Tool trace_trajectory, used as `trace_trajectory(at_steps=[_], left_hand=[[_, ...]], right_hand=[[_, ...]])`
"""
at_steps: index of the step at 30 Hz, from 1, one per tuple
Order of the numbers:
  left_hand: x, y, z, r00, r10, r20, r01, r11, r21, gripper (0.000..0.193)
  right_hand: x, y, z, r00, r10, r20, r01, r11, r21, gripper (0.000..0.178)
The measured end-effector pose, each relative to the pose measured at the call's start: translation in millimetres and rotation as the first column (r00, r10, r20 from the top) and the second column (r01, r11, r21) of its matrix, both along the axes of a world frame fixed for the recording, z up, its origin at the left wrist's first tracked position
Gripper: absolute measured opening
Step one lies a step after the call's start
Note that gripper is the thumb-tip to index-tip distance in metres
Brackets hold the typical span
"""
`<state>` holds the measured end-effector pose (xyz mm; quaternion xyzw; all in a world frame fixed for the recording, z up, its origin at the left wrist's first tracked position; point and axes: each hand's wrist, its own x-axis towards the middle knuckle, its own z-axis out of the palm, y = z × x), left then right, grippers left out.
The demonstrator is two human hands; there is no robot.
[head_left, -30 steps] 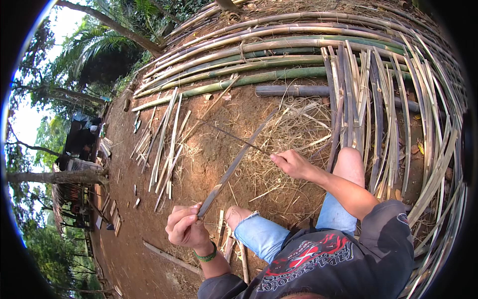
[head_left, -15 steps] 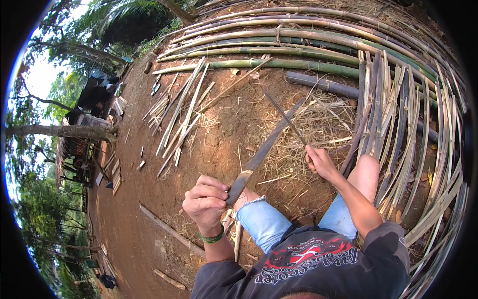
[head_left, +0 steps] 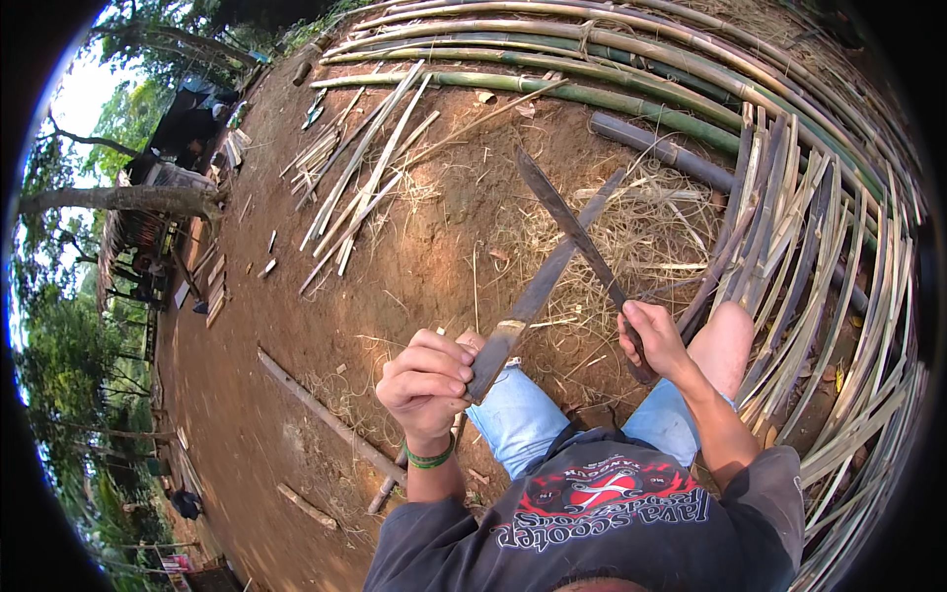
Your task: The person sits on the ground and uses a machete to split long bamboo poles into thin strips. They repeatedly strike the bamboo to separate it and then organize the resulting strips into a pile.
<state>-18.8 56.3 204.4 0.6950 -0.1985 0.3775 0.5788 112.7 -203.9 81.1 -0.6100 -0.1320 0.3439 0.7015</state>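
Between the fingertips and thumb of my left hand (head_left: 424,383) is the near end of a dark split bamboo slat (head_left: 543,281), which has a paler node band close to the grip. It slants away to the upper right. My right hand (head_left: 653,338) is closed round the handle of a machete (head_left: 570,219), whose dark blade points up and to the left. In this view the blade crosses over the slat's far half; whether the two touch I cannot tell. Thin shavings (head_left: 661,212) lie heaped on the ground beyond the crossing.
Long bamboo poles (head_left: 552,87) lie across the far side. Many split slats (head_left: 809,237) are piled along my right. Cut pale strips (head_left: 370,163) lie scattered at the far left on the bare soil (head_left: 247,395). A thin pole (head_left: 326,409) rests to my left.
The machete has turned from nearly edge-on to showing its broad side. Both hands have shifted slightly to the right in view, and the whole view has tilted a little.
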Motion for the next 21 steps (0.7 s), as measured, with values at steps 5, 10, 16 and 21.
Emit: trace_trajectory(at_steps=[5,10,16,21], left_hand=[[6,-13,4,0.919,0.388,0.067,-0.379,0.917,-0.124,0.017],[15,-26,16,0.810,0.586,0.023,-0.573,0.800,-0.177,0.012],[11,-36,20,0.785,0.615,-0.078,-0.618,0.767,-0.172,0.007],[13,-43,19,0.760,0.647,-0.058,-0.648,0.749,-0.135,0.006]], right_hand=[[-30,16,28,0.992,-0.007,0.127,0.008,1.000,-0.007,0.043],[-59,51,80,0.848,0.030,0.528,-0.047,0.999,0.019,0.031],[-60,69,94,0.739,-0.019,0.674,-0.024,0.998,0.055,0.037],[-53,63,106,0.713,-0.025,0.701,0.019,1.000,0.017,0.035]])
